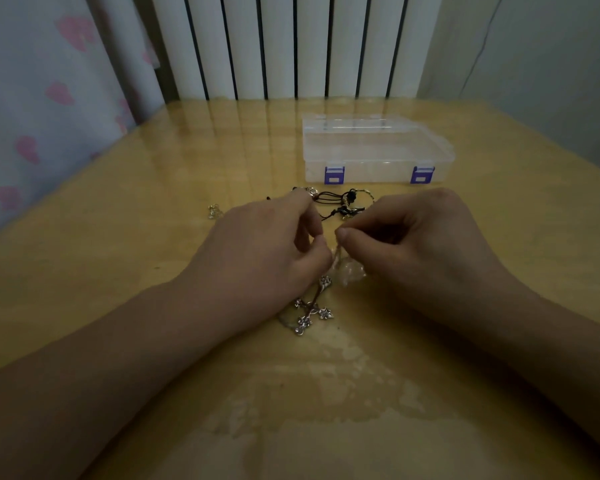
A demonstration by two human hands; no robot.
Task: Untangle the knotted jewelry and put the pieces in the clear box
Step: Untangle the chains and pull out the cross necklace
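Note:
My left hand (267, 251) and my right hand (416, 240) meet over the middle of the table, fingertips pinched on a thin silver chain (336, 258). Its flower-shaped silver charms (312, 311) trail on the table below my hands. Just beyond my fingers lies a tangle of black cord with gold and dark beads (340, 202). The clear box (374, 152) with two purple latches stands further back, lid shut. A small gold piece (214, 211) lies apart on the left.
The wooden table (153, 202) has a glossy clear cover that wrinkles near the front. A white radiator (291, 46) stands behind it, and a curtain with pink hearts (32, 116) hangs at the left edge.

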